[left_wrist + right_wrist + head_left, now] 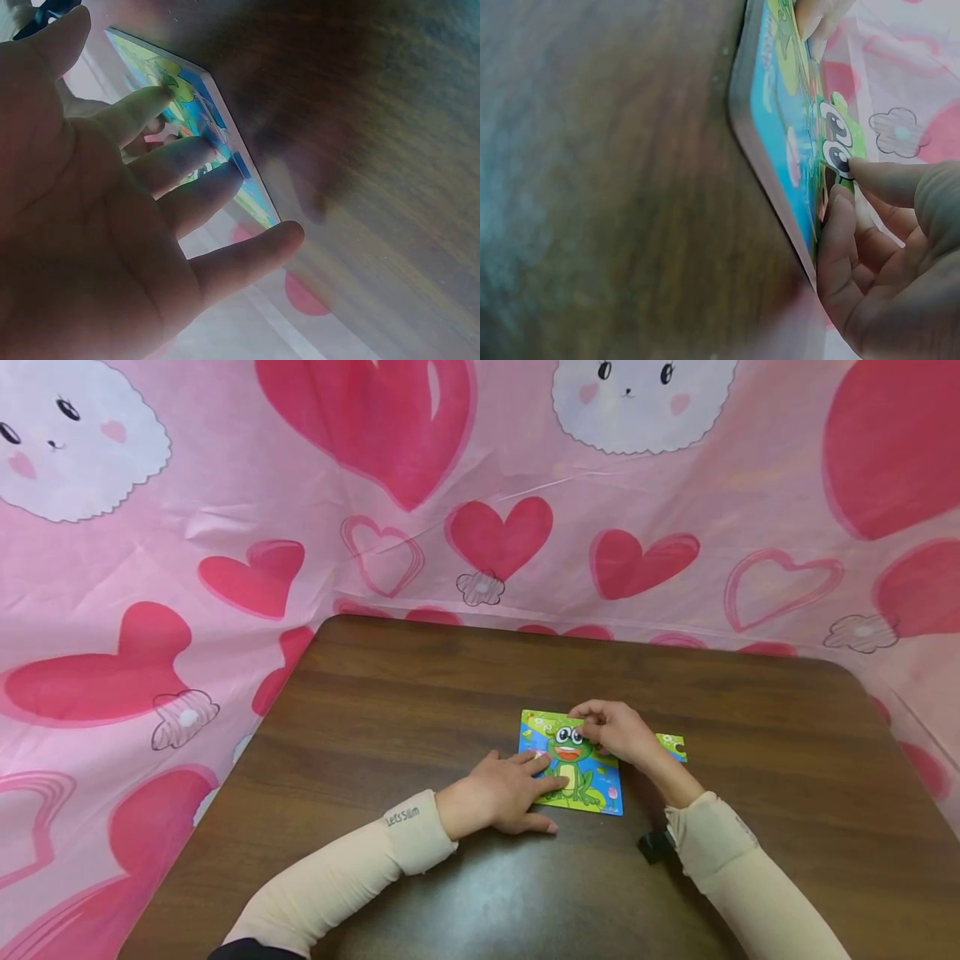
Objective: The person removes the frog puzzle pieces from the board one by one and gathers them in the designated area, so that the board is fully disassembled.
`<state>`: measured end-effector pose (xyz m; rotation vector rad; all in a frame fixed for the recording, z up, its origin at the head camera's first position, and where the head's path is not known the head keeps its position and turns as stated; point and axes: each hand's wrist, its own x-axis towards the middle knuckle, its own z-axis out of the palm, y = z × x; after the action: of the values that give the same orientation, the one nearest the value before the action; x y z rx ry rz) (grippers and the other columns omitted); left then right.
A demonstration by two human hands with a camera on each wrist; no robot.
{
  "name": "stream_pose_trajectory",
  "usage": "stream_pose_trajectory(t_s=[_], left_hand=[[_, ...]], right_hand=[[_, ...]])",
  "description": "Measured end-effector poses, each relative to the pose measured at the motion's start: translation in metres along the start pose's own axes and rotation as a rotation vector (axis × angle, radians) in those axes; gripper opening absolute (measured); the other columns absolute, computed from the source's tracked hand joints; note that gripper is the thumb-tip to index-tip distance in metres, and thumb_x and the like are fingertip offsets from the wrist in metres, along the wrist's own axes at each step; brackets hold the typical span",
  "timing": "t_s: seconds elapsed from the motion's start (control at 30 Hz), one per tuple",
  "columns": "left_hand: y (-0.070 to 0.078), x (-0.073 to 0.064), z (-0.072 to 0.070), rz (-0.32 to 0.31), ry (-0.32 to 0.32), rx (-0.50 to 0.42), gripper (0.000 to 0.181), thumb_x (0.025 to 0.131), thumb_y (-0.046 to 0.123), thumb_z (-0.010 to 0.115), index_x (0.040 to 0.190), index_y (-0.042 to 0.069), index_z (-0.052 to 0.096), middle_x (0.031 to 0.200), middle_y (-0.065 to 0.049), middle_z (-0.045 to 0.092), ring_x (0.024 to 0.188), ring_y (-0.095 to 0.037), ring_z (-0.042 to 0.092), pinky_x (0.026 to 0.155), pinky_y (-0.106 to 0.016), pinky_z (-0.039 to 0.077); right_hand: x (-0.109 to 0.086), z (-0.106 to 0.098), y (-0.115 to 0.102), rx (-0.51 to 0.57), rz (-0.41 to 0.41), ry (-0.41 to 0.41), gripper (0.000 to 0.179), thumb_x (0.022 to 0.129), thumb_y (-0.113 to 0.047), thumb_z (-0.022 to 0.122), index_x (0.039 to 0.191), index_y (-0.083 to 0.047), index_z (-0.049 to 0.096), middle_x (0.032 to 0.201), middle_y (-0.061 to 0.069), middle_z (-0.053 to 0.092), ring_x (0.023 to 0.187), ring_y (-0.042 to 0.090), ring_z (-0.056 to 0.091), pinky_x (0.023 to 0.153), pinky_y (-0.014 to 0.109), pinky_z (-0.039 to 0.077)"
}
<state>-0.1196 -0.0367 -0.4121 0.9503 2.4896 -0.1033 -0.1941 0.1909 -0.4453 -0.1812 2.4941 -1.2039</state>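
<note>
A frog jigsaw puzzle (603,781) with a blue and green picture lies on the brown table. My left hand (504,789) rests with spread, nearly straight fingers on its left part. At the top of the board, my right hand (618,732) pinches a jigsaw piece with the frog's eyes (835,133) between thumb and finger. That piece stands tilted up from the board in the right wrist view. In the left wrist view, the fingertips (214,150) of my left hand lie over the puzzle's edge.
Another jigsaw piece (670,743), green and blue, lies on the table (420,693) to the right of the board, partly behind my right wrist. A small black object (655,847) sits at my right sleeve. A pink heart-patterned cloth (517,460) hangs behind the table.
</note>
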Motion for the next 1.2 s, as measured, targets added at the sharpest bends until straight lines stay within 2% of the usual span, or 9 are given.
stream_pose_trajectory(t_s=[0.5,0.83,1.03,1.2], left_hand=[[-0.001,-0.002,0.001,0.012,0.025,0.006,0.072,0.093,0.071,0.052,0.157,0.045,0.032,0.169,0.005,0.025,0.156,-0.018,0.027,0.117,-0.056,0.036],[-0.001,-0.005,0.001,0.026,0.025,-0.005,0.072,0.093,0.071,0.053,0.157,0.044,0.033,0.169,0.004,0.025,0.156,-0.019,0.027,0.117,-0.057,0.035],[-0.001,-0.006,0.002,0.029,0.030,0.004,0.072,0.094,0.071,0.052,0.157,0.044,0.032,0.169,0.005,0.024,0.156,-0.019,0.027,0.117,-0.057,0.036],[-0.001,-0.006,0.003,0.032,0.026,0.003,0.072,0.094,0.071,0.052,0.157,0.044,0.032,0.169,0.005,0.024,0.156,-0.019,0.027,0.117,-0.057,0.036]], right_hand=[[0.000,0.002,-0.002,0.113,0.126,0.034,0.030,0.103,-0.019,0.058,0.128,-0.007,0.069,0.085,0.007,0.063,0.075,0.022,0.056,0.066,0.031,0.053],[-0.001,0.000,-0.002,0.159,0.142,0.013,0.033,0.104,-0.021,0.057,0.132,-0.006,0.066,0.085,0.006,0.062,0.073,0.020,0.057,0.067,0.031,0.053],[-0.004,-0.003,0.001,0.230,0.145,0.013,0.035,0.105,-0.022,0.056,0.135,-0.005,0.063,0.092,0.006,0.064,0.078,0.018,0.060,0.067,0.029,0.056],[-0.008,-0.008,0.006,0.316,0.152,0.003,0.041,0.105,-0.026,0.057,0.139,-0.003,0.060,0.110,0.011,0.069,0.085,0.016,0.067,0.077,0.029,0.061]])
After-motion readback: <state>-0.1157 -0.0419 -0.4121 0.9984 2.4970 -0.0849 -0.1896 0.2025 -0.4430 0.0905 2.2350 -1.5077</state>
